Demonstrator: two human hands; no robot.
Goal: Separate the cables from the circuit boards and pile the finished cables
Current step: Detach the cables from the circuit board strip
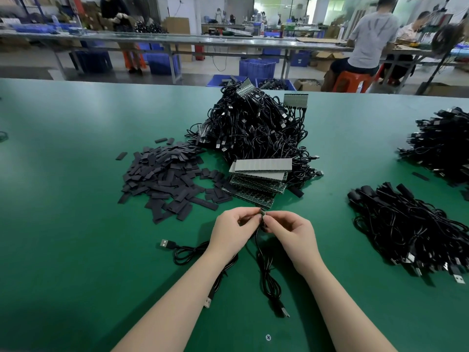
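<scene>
Just before the board stack (256,181), both hands are pinching a small board piece (262,212): left hand (233,231) & right hand (291,235) bracing opposite sides, prob. to snap cables (264,270) free. Finished cables (411,232) piling well right of stack.

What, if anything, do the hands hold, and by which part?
Both the left hand and the right hand pinch a small circuit board piece at its sides; its cable hangs below.

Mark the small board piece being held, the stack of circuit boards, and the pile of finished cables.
small board piece (262,212), head view, its top edge
stack of circuit boards (261,168), head view, top board's grey face
pile of finished cables (411,229), head view, pile's middle
</scene>
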